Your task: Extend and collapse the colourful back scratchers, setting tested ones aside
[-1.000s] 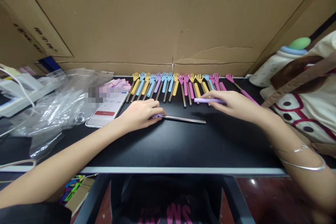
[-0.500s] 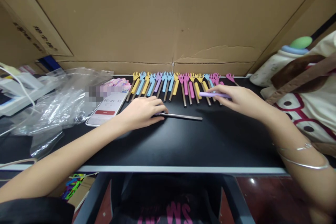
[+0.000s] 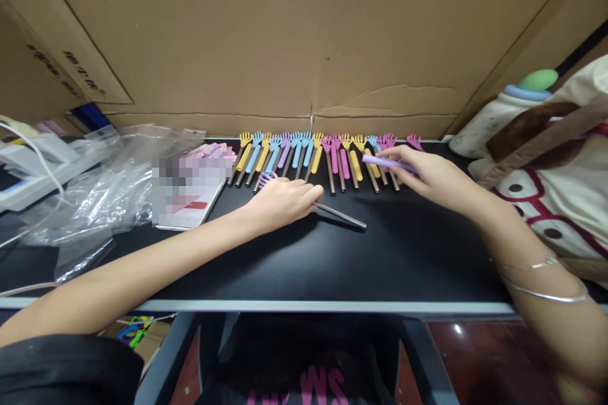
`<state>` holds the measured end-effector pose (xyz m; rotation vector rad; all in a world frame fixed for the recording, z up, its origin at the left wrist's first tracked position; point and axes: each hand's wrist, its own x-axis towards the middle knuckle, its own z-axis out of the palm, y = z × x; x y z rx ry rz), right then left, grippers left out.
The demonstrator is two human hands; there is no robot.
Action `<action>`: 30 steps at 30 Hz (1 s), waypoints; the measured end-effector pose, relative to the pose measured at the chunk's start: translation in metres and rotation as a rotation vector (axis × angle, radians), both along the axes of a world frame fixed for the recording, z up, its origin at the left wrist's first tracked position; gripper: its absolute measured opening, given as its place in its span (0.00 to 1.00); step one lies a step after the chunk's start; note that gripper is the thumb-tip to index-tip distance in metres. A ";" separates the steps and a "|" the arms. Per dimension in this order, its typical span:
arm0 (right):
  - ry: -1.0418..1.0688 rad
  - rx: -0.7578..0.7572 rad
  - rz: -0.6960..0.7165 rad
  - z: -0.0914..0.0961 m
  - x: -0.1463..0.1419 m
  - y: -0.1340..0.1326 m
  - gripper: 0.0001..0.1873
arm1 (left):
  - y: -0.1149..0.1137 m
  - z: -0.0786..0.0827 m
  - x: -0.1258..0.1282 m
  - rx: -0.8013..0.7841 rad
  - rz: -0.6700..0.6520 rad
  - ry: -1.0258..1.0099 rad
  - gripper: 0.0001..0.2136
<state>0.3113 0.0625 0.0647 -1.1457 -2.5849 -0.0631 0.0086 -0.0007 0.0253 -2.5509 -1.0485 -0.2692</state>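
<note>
- Fingers (image 3: 311, 193) of the left hand (image 3: 280, 202) are clenched over one back scratcher (image 3: 342, 216). Its lilac claw-shaped head pokes out behind the knuckles, and its bare metal rod lies slanted on the black table (image 3: 380, 266) past the fingertips.
- Fingertips of the right hand (image 3: 430, 177) pinch one lilac sleeve (image 3: 387, 162), a smooth slim tube held just over the row's right end.
- Beyond both sets of fingertips lies one row of scratchers (image 3: 304, 155), about sixteen. The right hand hides part of it, so the count is unsure. Their little hand-shaped heads are yellow, blue, pink and lilac, with matching sleeves on thin metal rods.
- Left of the left fingers lie one phone (image 3: 190, 202), its screen blurred, and a crinkled clear plastic bag (image 3: 104, 183).
- Two thin silver bangles (image 3: 541, 278) circle the right wrist.
- Black print on the cardboard (image 3: 285, 31) at far left is too slanted to read.
</note>
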 end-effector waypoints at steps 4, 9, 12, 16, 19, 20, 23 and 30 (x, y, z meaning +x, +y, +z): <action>0.053 0.052 0.007 -0.003 -0.006 -0.003 0.21 | -0.004 0.005 -0.015 0.064 -0.001 -0.130 0.08; -0.019 0.090 0.040 -0.013 -0.029 -0.014 0.22 | -0.008 0.014 -0.035 0.129 0.053 -0.175 0.13; -0.062 0.112 0.076 -0.016 -0.039 -0.021 0.20 | -0.009 0.013 -0.043 0.153 0.113 -0.180 0.14; -0.015 0.102 0.120 -0.015 -0.040 -0.025 0.18 | -0.009 0.010 -0.050 0.140 0.162 -0.179 0.14; 0.073 0.070 0.161 -0.014 -0.038 -0.025 0.17 | -0.010 0.013 -0.053 0.131 0.185 -0.189 0.14; 0.103 0.058 0.173 -0.014 -0.038 -0.024 0.17 | -0.011 0.015 -0.054 0.131 0.192 -0.197 0.14; 0.179 0.025 0.200 -0.015 -0.040 -0.025 0.17 | -0.014 0.021 -0.055 0.133 0.203 -0.217 0.14; 0.288 -0.049 0.190 -0.016 -0.048 -0.031 0.15 | -0.015 0.025 -0.055 0.093 0.201 -0.229 0.15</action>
